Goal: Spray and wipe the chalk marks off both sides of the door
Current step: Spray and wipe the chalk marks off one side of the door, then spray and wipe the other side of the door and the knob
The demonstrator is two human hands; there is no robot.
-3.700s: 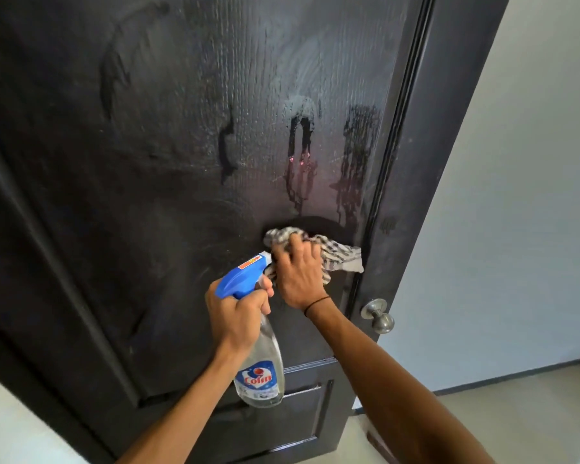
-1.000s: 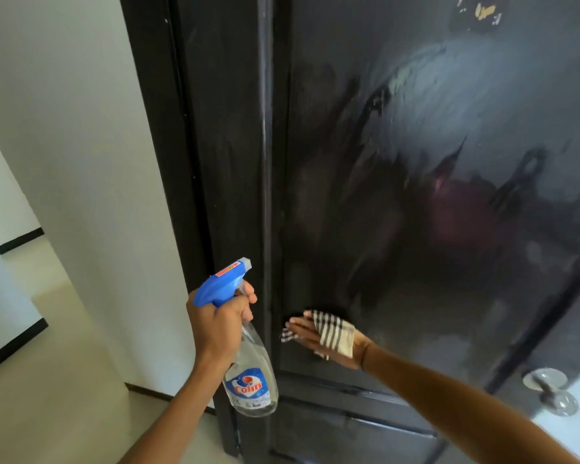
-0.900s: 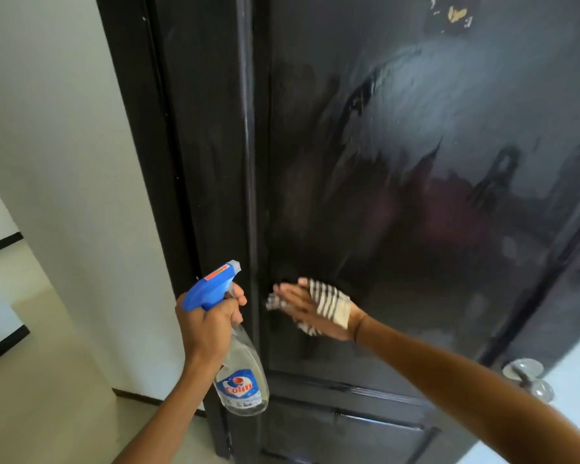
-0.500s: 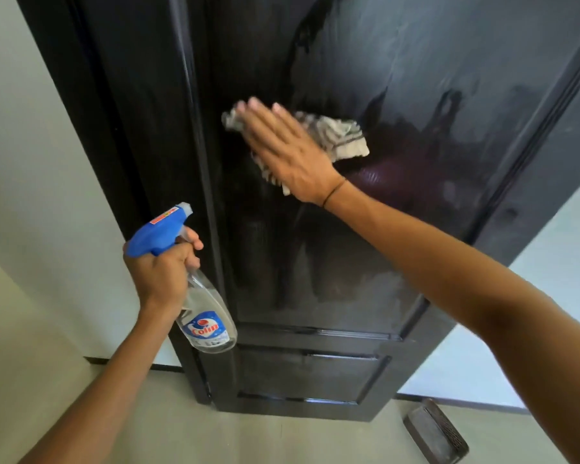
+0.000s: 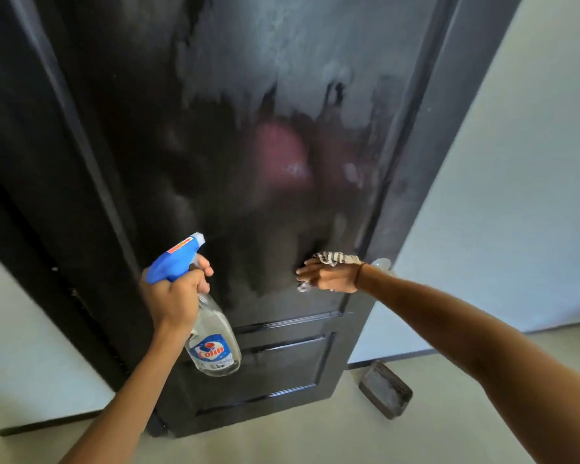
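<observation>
A: Door (image 5: 282, 95) status, working from the hands outward. Right hand (image 5: 329, 277): fingers straight, palm flat against the panel, pressing the checked cloth (image 5: 336, 258) to the wood. Cloth shows above the knuckles and again under the fingertips.

B: Left hand (image 5: 175, 296)?

A: Clenched round the neck of the spray bottle (image 5: 211, 343), one finger near the trigger. Nozzle points up and to the right, toward the panel. Bottle hangs clear of the wood, not touching.

B: Which hand is nearer the work?

A: Right, it is on the surface. Left holds just off it, lower left. Door stands upright directly ahead of both hands, long axis vertical, running from the floor up out of frame. Cloth sits low on the tall upper panel, close to its right moulding, above the small lower panels.

B: Residue?

A: Pale hazy film (image 5: 298, 61) across the upper panel, well above the right hand; the dark area around and left of the cloth looks wet. Frame is motion-blurred, so film could be smeared chalk or drying spray, cannot tell which.

B: So the coming move turns on?

A: Judgement: up. Haze lies above the cloth along the door's long axis; the right arm would reach it first.
</observation>
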